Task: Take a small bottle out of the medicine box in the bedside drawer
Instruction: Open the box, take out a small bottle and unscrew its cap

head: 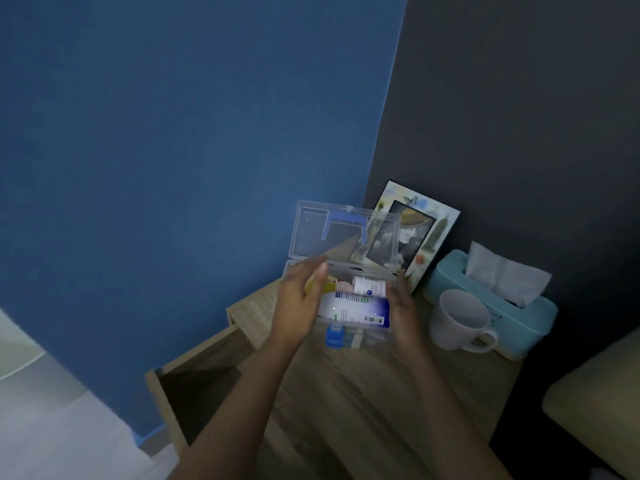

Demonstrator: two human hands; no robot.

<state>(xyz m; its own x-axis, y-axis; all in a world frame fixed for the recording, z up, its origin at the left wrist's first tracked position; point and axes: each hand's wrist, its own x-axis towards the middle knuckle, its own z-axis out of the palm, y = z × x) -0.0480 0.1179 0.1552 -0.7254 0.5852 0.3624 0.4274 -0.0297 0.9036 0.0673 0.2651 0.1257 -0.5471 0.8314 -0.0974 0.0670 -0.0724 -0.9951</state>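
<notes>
A clear plastic medicine box [367,336] with a blue latch stands on the wooden bedside table [374,403]. Its lid [311,237] is up, with a blue handle on it. Inside lie a small white bottle [370,286], a large white and blue package [356,308] and something yellow at the left. My left hand [299,303] hovers over the box's left end, fingers apart, slightly blurred. My right hand [401,306] rests against the box's right end with fingers straight. Neither hand holds anything. The drawer [197,382] stands pulled out at the left, dark inside.
A white mug [459,322] stands just right of the box. Behind it is a light blue tissue box [491,299]. A picture frame [420,230] leans against the dark wall behind the lid. A blue wall is at the left and a cushion edge [595,410] at the right.
</notes>
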